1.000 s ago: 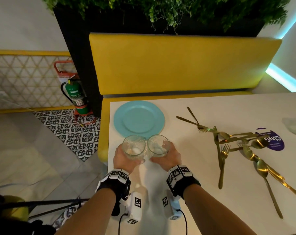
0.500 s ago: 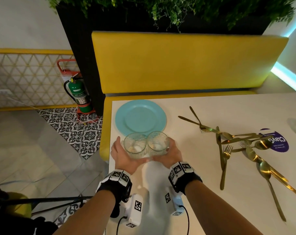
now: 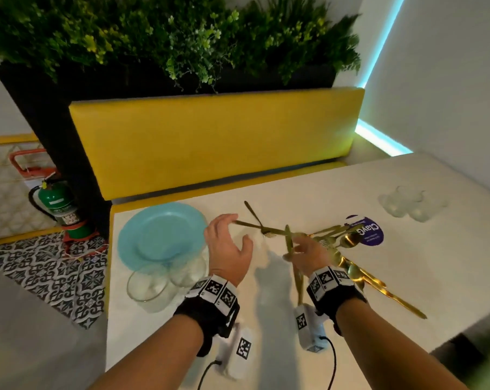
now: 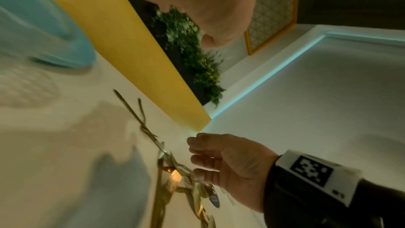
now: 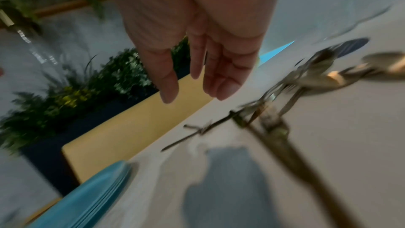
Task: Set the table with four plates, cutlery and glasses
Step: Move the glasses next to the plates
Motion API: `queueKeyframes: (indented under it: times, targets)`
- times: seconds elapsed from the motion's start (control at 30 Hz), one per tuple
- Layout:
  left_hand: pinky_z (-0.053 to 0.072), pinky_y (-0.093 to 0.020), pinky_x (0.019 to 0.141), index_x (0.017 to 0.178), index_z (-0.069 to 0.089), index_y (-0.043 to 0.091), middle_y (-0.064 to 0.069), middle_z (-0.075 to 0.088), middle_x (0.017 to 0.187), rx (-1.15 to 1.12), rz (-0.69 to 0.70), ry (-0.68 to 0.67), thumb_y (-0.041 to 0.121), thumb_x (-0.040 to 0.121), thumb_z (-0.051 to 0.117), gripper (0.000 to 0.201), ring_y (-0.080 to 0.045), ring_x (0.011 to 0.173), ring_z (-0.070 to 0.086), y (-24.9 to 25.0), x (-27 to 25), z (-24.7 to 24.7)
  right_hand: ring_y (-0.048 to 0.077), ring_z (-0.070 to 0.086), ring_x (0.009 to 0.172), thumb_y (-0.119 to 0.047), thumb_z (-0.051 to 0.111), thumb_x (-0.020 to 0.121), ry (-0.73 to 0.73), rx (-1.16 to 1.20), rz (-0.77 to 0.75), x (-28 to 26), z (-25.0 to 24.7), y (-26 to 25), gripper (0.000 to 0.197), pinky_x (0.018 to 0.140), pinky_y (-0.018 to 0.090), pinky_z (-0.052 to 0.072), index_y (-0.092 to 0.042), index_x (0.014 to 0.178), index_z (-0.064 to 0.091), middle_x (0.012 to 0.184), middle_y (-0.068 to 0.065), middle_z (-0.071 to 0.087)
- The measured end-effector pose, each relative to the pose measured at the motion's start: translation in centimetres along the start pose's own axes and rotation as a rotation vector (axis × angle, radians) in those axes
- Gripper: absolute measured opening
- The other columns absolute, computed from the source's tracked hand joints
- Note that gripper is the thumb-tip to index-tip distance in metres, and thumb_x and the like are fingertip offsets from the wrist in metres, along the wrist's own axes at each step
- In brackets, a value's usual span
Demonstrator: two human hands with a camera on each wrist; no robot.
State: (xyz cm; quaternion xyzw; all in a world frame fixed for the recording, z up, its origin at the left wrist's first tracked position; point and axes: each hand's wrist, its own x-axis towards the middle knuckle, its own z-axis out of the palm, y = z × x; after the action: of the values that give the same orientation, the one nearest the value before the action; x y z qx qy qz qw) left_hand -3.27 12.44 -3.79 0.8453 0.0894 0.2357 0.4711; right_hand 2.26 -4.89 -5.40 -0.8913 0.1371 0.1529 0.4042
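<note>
A light blue plate (image 3: 162,235) lies at the table's far left corner. Two clear glasses (image 3: 148,285) (image 3: 187,270) stand side by side just in front of it, free of both hands. A loose pile of gold cutlery (image 3: 333,243) spreads over the middle of the white table (image 3: 266,347). My left hand (image 3: 238,229) hovers open, fingers spread, with its fingertips by the handles of two crossed forks (image 3: 252,220). My right hand (image 3: 297,249) hangs over a gold knife (image 3: 288,237), fingers relaxed and holding nothing (image 5: 197,75). The wrist views are blurred.
More clear glasses (image 3: 406,204) stand far right on the table, beyond a purple round sticker (image 3: 370,230). A yellow bench (image 3: 210,142) with a planter behind it runs along the far edge. A fire extinguisher (image 3: 58,204) stands on the floor at left.
Both hands have let go of the two glasses, which now stand in front of the plate. The hands have moved right to the cutlery pile, and the view has swung right.
</note>
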Motion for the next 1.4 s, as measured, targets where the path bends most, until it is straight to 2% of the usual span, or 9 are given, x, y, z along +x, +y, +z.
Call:
queueKeyframes:
  times: [0.1, 0.2, 0.27, 0.43, 0.57, 0.83, 1.03, 1.2, 1.4]
  targets:
    - [0.043, -0.030, 0.097, 0.117, 0.056, 0.006, -0.010, 0.052, 0.120, -0.009, -0.014, -0.213, 0.007, 0.081, 0.060, 0.037, -0.025, 0.109, 0.051, 2.8, 1.3, 5.1, 0.020, 0.063, 0.101, -0.022, 0.073, 0.080, 0.113, 0.003, 0.047, 2.6, -5.8, 2.7, 0.036, 0.081, 0.021, 0.047, -0.017, 0.114, 0.064, 0.110, 0.002, 0.069]
    - [0.045, -0.023, 0.094, 0.126, 0.049, 0.010, -0.005, 0.049, 0.127, 0.003, -0.102, -0.364, 0.010, 0.084, 0.061, 0.043, -0.017, 0.108, 0.053, 5.2, 2.7, 10.9, 0.020, 0.063, 0.088, -0.026, 0.075, 0.077, 0.214, 0.051, 0.143, 6.0, -11.4, 6.1, 0.031, 0.086, 0.028, 0.052, -0.019, 0.106, 0.069, 0.099, 0.003, 0.071]
    - [0.045, -0.024, 0.092, 0.130, 0.044, 0.011, -0.004, 0.049, 0.129, 0.006, -0.192, -0.402, 0.011, 0.085, 0.061, 0.048, -0.019, 0.111, 0.054, 6.7, 3.7, 15.0, 0.021, 0.061, 0.080, -0.024, 0.074, 0.076, 0.260, 0.064, 0.192, 8.8, -15.0, 8.6, 0.032, 0.086, 0.033, 0.054, -0.017, 0.106, 0.068, 0.096, 0.005, 0.071]
    - [0.045, -0.024, 0.088, 0.134, 0.038, 0.012, -0.005, 0.050, 0.131, 0.016, -0.333, -0.459, 0.013, 0.085, 0.061, 0.054, -0.021, 0.113, 0.055, 10.2, 6.4, 24.0, 0.029, 0.061, 0.110, -0.023, 0.072, 0.080, 0.355, 0.148, 0.322, 15.5, -23.0, 13.3, 0.054, 0.099, 0.034, 0.046, -0.010, 0.128, 0.052, 0.119, 0.014, 0.065]
    - [0.049, -0.030, 0.094, 0.135, 0.038, 0.013, -0.005, 0.051, 0.133, 0.013, -0.397, -0.450, 0.010, 0.085, 0.062, 0.055, -0.023, 0.115, 0.055, 12.0, 8.8, 29.5, 0.028, 0.055, 0.121, -0.023, 0.072, 0.081, 0.356, 0.185, 0.345, 21.1, -26.4, 15.0, 0.060, 0.101, 0.031, 0.041, -0.009, 0.133, 0.046, 0.129, 0.014, 0.059]
    - [0.055, -0.031, 0.086, 0.133, 0.038, 0.013, -0.006, 0.052, 0.134, 0.064, -0.478, -0.449, 0.009, 0.085, 0.063, 0.054, -0.024, 0.112, 0.057, 11.4, 11.4, 36.3, 0.032, 0.048, 0.127, -0.021, 0.079, 0.073, 0.405, 0.337, 0.308, 28.0, -26.2, 15.9, 0.082, 0.104, 0.037, 0.040, -0.011, 0.141, 0.034, 0.139, 0.016, 0.049]
    - [0.052, -0.029, 0.084, 0.134, 0.037, 0.012, -0.006, 0.053, 0.129, 0.115, -0.491, -0.475, 0.010, 0.086, 0.061, 0.054, -0.023, 0.108, 0.058, 10.5, 11.8, 38.0, 0.034, 0.050, 0.123, -0.037, 0.085, 0.063, 0.490, 0.389, 0.307, 30.7, -24.5, 15.8, 0.094, 0.103, 0.040, 0.043, -0.010, 0.137, 0.034, 0.135, 0.018, 0.051]
    - [0.049, -0.025, 0.079, 0.134, 0.036, 0.012, -0.005, 0.053, 0.130, 0.139, -0.452, -0.493, 0.012, 0.085, 0.062, 0.056, -0.015, 0.092, 0.054, 9.9, 12.3, 38.5, 0.033, 0.055, 0.116, -0.038, 0.084, 0.063, 0.525, 0.353, 0.286, 31.9, -24.5, 15.7, 0.088, 0.096, 0.036, 0.046, -0.004, 0.131, 0.039, 0.127, 0.018, 0.056]
    - [0.050, -0.024, 0.085, 0.139, 0.032, 0.015, -0.002, 0.045, 0.136, 0.171, -0.317, -0.676, 0.022, 0.075, 0.075, 0.077, -0.014, 0.104, 0.052, 10.6, 12.4, 39.6, 0.030, 0.057, 0.112, -0.037, 0.083, 0.064, 0.430, 0.252, 0.165, 30.6, -24.4, 15.5, 0.077, 0.093, 0.034, 0.048, -0.007, 0.125, 0.046, 0.122, 0.012, 0.059]
